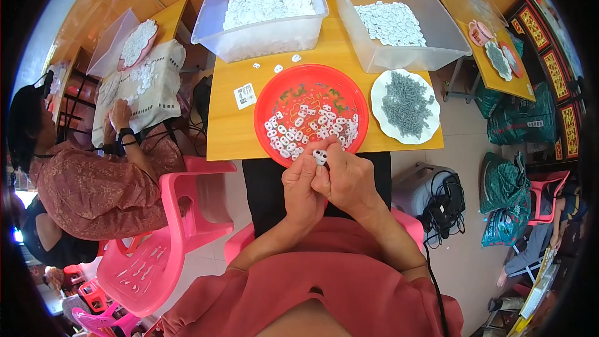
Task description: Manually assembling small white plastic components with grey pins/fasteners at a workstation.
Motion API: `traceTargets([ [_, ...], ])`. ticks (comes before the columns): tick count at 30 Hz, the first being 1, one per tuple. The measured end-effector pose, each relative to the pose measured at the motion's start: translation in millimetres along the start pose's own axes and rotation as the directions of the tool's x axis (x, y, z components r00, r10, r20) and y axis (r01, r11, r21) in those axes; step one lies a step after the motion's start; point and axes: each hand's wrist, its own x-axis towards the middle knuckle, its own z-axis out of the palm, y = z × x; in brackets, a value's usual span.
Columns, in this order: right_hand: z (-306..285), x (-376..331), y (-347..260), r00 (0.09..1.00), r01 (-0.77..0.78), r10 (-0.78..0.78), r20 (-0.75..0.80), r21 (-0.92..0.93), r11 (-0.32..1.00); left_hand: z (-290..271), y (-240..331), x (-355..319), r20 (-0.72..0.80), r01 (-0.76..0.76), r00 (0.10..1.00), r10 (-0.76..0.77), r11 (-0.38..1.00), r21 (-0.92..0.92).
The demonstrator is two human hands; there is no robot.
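Observation:
My left hand point(301, 186) and my right hand point(349, 178) meet just in front of the table's near edge, fingers closed together. Between their fingertips is a small white plastic piece with two dark holes point(320, 156). Behind them, a round red tray point(262, 103) with a painted floral bottom holds many similar white pieces point(337, 126), gathered toward its near side. To the right, a white scalloped plate point(379, 92) carries a heap of small grey slender parts point(409, 105). Whether a grey part is also in my fingers is hidden.
Two clear plastic bins, left point(262, 47) and right point(405, 59), stand at the back with white pieces inside. A paper label point(245, 95) lies on the wooden table point(234, 131). A person point(103, 190) works at the left beside a pink chair point(146, 274). Black cables point(444, 203) hang at the right.

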Motion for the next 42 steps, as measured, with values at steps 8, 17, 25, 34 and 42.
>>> traceTargets([
  [8, 16, -8, 17, 1.0, 0.001, -0.001, -0.002, 0.028, 1.0, -12, -14, 10, -0.05, 0.03, 0.998, -0.027, 0.997, 0.07],
  [17, 19, 1, 14, 0.999, -0.032, 0.028, 0.033, 0.112, 0.993, -17, -7, 15, -0.009, -0.01, 1.0, 0.01, 0.999, 0.039],
  [25, 2, 5, 6, 0.993, -0.11, 0.093, 0.075, 0.27, 0.956, -18, -2, 16, 0.059, -0.045, 0.997, 0.039, 0.993, 0.108],
  [34, -14, 6, 2, 0.798, -0.562, 0.434, 0.418, 0.776, 0.287, -37, -1, 29, 0.196, -0.117, 0.979, 0.058, 0.945, 0.304],
  [42, -22, 6, -1, 0.668, -0.636, 0.481, 0.567, 0.771, -0.026, -53, 10, 40, 0.347, -0.18, 0.938, 0.022, 0.884, 0.431],
])
